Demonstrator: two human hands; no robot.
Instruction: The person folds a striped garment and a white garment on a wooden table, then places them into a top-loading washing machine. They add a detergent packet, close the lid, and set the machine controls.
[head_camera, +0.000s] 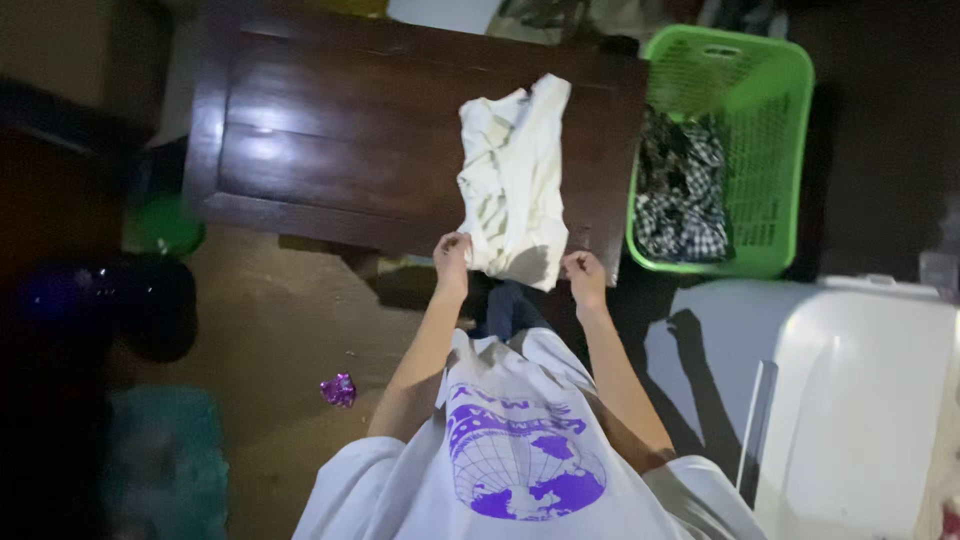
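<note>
both hands, the left hand (452, 252) and the right hand (583, 272), are closed in fists pinching the near corners of a cream garment (513, 180) lying on the dark wooden table (340, 130) (a green laundry basket (770, 90) stands just beside it).

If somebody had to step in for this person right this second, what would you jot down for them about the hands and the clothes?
Left hand: closed on the near left edge of the cream garment.
Right hand: closed at the garment's near right corner.
The garment lies lengthwise on the dark wooden table, partly folded and rumpled, its near end hanging over the table edge.
The green laundry basket stands on the floor right of the table, with a black-and-white checked cloth inside.
Done: garment laid on the table. Left: it is not yet a neat fold, and the checked cloth is untouched.
</note>
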